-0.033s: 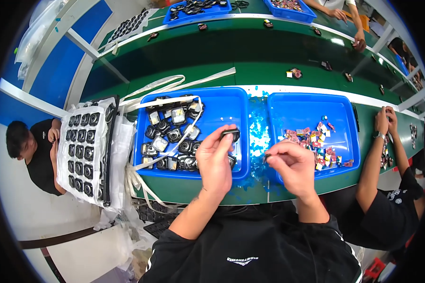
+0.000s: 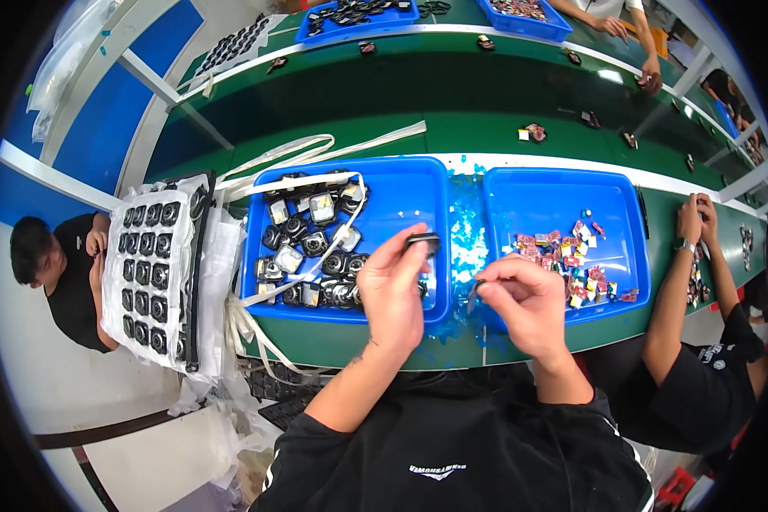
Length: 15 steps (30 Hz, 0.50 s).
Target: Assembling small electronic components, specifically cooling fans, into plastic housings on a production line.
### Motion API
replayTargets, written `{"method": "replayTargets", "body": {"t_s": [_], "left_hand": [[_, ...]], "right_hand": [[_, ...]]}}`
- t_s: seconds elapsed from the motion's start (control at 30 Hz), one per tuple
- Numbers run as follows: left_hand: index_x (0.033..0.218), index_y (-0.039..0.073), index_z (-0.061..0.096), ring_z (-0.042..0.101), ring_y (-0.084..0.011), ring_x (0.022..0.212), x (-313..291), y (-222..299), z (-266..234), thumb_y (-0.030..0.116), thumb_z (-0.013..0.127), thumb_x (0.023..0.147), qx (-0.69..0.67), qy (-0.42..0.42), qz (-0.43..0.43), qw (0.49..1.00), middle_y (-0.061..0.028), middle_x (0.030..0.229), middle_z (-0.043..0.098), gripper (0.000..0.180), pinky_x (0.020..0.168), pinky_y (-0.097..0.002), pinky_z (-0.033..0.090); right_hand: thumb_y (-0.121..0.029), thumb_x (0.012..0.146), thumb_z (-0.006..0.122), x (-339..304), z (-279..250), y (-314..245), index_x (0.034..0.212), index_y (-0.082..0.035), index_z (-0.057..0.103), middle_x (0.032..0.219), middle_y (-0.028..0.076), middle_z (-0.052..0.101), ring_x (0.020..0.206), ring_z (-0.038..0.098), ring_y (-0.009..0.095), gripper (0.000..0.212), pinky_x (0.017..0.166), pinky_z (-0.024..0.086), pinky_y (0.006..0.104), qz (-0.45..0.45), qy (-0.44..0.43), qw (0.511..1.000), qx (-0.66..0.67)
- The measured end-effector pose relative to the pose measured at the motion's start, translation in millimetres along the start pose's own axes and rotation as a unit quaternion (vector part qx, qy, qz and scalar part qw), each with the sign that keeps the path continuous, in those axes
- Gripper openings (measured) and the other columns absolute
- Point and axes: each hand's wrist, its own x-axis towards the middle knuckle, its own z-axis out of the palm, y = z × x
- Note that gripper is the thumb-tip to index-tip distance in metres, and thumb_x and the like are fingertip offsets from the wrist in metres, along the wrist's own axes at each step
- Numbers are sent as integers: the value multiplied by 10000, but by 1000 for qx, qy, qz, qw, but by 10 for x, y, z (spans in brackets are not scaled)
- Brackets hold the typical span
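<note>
My left hand (image 2: 392, 290) is over the right part of the left blue tray (image 2: 418, 183). Its thumb and fingers grip a small black rounded casing (image 2: 425, 242), tilted edge-on. Between thumb and forefinger, my right hand (image 2: 529, 303) pinches a tiny dark piece with a thin bluish edge (image 2: 474, 292); its exact kind is too small to make out. The two hands are apart. Many black camera-like units (image 2: 316, 245), some showing pale square faces, fill the left tray. Red and yellow small electronic parts (image 2: 572, 256) lie in the right blue tray (image 2: 563, 183).
Bright blue film scraps (image 2: 465, 243) cover the gap between the trays. White strapping (image 2: 316, 154) trails across the left tray. At left stands a white sheet of black units (image 2: 149, 264) beside a seated person (image 2: 68, 264). A co-worker's hands (image 2: 698, 218) work at right. Parts lie along the green bench (image 2: 316, 94).
The casing in my left hand has tipped slightly, and that hand has shifted a little right. My right fingers have moved slightly left and down with the tiny piece.
</note>
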Motion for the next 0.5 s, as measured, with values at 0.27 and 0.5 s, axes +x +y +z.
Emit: {"method": "replayTargets", "body": {"t_s": [0.27, 0.5], "left_hand": [[1175, -91, 596, 660, -172, 995, -231, -37, 50, -31, 629, 899, 49, -125, -49, 990, -156, 1097, 674, 284, 889, -279, 531], [1309, -83, 508, 624, -176, 1080, -277, -75, -44, -40, 587, 923, 76, -175, -52, 980, -156, 1206, 630, 396, 945, -288, 507]], "right_hand": [[38, 807, 703, 56, 96, -107, 932, -2, 706, 820, 88, 658, 653, 616, 140, 132, 556, 486, 255, -92, 53, 978, -179], [29, 783, 717, 31, 90, -175, 914, -19, 701, 779, 91, 664, 605, 605, 175, 141, 518, 463, 276, -91, 43, 967, -235]]}}
